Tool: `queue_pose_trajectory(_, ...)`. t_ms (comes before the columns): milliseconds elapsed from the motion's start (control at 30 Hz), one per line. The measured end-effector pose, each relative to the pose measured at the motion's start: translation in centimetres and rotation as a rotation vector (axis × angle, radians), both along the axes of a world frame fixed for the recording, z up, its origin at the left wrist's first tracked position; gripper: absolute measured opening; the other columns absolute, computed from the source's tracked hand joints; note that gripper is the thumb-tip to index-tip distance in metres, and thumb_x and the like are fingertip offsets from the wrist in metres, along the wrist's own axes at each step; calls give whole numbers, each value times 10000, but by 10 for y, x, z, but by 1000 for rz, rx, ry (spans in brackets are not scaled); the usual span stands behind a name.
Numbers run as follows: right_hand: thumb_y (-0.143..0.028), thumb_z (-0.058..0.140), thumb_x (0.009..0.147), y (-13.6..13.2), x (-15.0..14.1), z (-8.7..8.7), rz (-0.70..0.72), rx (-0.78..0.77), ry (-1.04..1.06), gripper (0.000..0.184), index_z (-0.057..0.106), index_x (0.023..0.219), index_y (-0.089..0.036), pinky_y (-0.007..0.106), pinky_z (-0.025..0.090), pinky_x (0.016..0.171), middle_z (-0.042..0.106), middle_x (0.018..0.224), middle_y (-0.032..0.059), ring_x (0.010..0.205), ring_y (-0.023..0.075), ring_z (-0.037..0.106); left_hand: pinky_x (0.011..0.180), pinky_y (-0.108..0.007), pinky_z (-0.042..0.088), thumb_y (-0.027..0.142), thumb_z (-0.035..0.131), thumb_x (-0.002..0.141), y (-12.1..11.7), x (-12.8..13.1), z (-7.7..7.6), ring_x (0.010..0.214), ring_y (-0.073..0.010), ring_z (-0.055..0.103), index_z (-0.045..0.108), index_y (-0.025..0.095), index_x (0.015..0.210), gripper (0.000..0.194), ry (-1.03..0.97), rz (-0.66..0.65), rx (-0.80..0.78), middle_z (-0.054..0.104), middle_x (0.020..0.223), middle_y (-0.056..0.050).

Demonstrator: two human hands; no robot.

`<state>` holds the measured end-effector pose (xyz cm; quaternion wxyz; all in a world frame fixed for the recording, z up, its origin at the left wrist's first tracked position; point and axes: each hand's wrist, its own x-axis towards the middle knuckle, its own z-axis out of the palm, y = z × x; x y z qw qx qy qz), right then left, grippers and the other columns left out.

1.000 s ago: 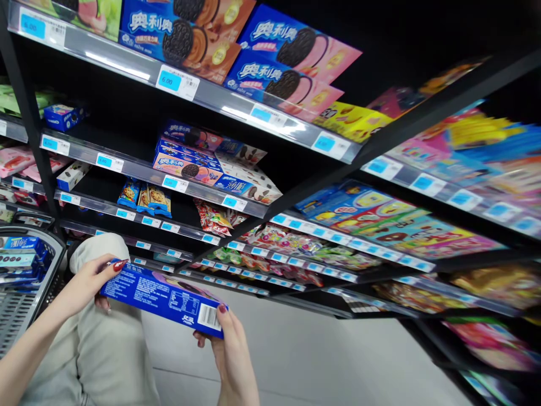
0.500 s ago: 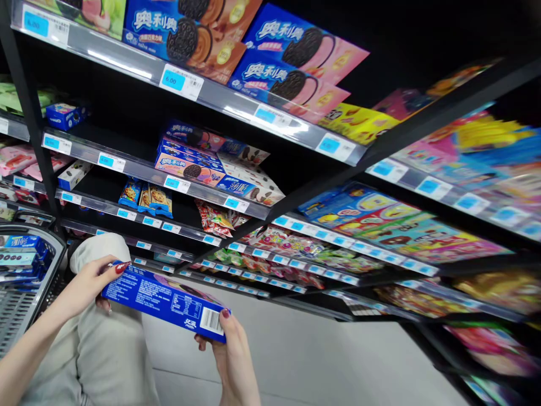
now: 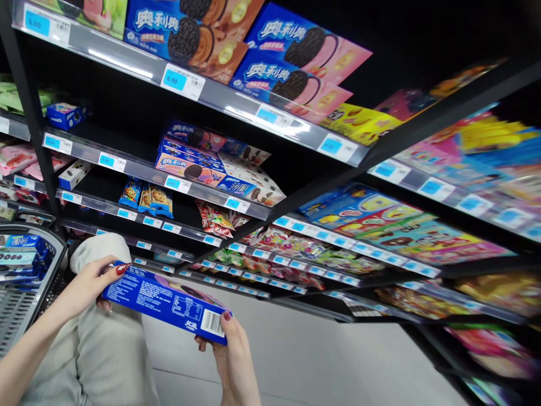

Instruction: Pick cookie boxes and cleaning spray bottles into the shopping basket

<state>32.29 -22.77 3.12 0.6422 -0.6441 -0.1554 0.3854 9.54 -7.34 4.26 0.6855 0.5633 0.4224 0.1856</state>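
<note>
Barely a drift: the blue box point(image 3: 163, 304) has edged rightward in view, spanning the left hand point(image 3: 87, 287) and right hand point(image 3: 232, 352), fingers pinching its opposite ends above the trouser leg point(image 3: 110, 338) and floor point(image 3: 313, 355). Looks light, stiff, probably slick, with brittle contents likely, so gentle pressure at those firm ends beats squeezing the middle.

Flat blue cardboard boxes point(image 3: 23, 243) lie in a grey plastic basket point(image 3: 14, 318), left of the pale trousered leg point(image 3: 112, 349), before long black shelves point(image 3: 26, 90).
</note>
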Motion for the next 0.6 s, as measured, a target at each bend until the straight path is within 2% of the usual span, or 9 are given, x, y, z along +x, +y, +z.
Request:
queue_pose_trajectory(100, -582, 745, 731, -3, 8, -7, 19, 55, -21, 455, 707, 927, -173, 233, 462, 397, 689, 699, 55, 511, 163, 582, 447, -230, 497, 604, 604, 817, 1, -1, 0, 524, -165, 636, 658, 190, 959, 441, -51, 12, 56, 665, 749, -12)
queue_pose_trajectory(200, -547, 845, 597, -8, 19, -16, 10, 165, -54, 547, 725, 1028, -233, 328, 589, 598, 748, 959, 99, 787, 262, 702, 688, -252, 549, 507, 687, 798, 4, -4, 1, 823, -211, 658, 686, 204, 996, 362, -207, 3, 164, 690, 892, -34)
queue_pose_trajectory(300, -539, 866, 538, -14, 26, -20, 28, 305, -129, 615, 732, 1081, -283, 384, 602, 769, 735, 1096, 107, 976, 316, 704, 774, -288, 547, 456, 812, 687, 7, -10, -2, 897, -233, 646, 659, 215, 1138, 533, -328, -71, 172, 684, 1035, -57)
queue_pose_trajectory(433, -557, 816, 601, -17, 26, -14, 161, 430, -319, 622, 703, 1156, -303, 375, 604, 799, 725, 1127, 106, 992, 311, 706, 879, -342, 541, 395, 896, 584, 8, -20, -8, 1055, -293, 636, 654, 256, 1196, 673, -398, -141, 234, 657, 1202, -84)
queue_pose_trajectory(500, -566, 800, 619, -18, 24, -9, 179, 479, -415, 614, 694, 1163, -303, 343, 598, 828, 726, 1119, 86, 1024, 291, 698, 926, -354, 527, 381, 906, 576, 8, -24, -9, 1121, -307, 619, 660, 288, 1207, 683, -424, -165, 311, 657, 1228, -76)
queue_pose_trajectory(600, -575, 780, 646, -17, 21, -4, 170, 524, -501, 585, 684, 1161, -313, 293, 581, 868, 721, 1106, 50, 1066, 251, 682, 929, -360, 530, 394, 904, 580, 8, -26, -8, 1111, -307, 631, 667, 297, 1214, 684, -453, -189, 411, 674, 1209, -78)
